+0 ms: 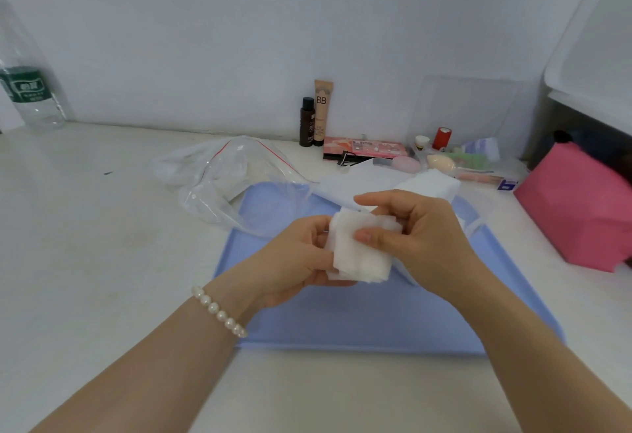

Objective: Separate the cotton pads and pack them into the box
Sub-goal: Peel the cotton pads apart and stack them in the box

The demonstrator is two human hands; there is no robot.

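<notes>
— Any writing you can make out?

— The beige tube (323,111) against the wall carries "BB" near its top, with smaller print below that is too blurred to read. The dark bottle (306,122) just beside it has pale characters I cannot read. The clear water bottle (29,87) at far left wears a green label with white lettering, also too small. A little white and blue carton (507,184) near the pink bag (581,210) shows a blue mark, perhaps a letter.

— And the cotton pads?

— A stack of cotton pads (359,248), white, soft and roughly square, the thin layers fanned so their edges step out at the upper right and lower left. It is held above the blue tray (342,316), near its middle.

— Which way does it lie?

— Broad face tilted up toward the camera; the fanned stack runs from lower left to upper right.

— The hands?

— Close together, both on the stack. The left hand (294,261), with a pearl bracelet (219,311) on its wrist, grips the left edge from beneath. The right hand (417,237) pinches the right side, thumb on the front face and fingers curled over the top.

— Anything else nearby?

— A clear zip bag (222,172) with a red strip lies at the tray's far left corner, and more white pads (431,184) sit beyond the hands.
</notes>
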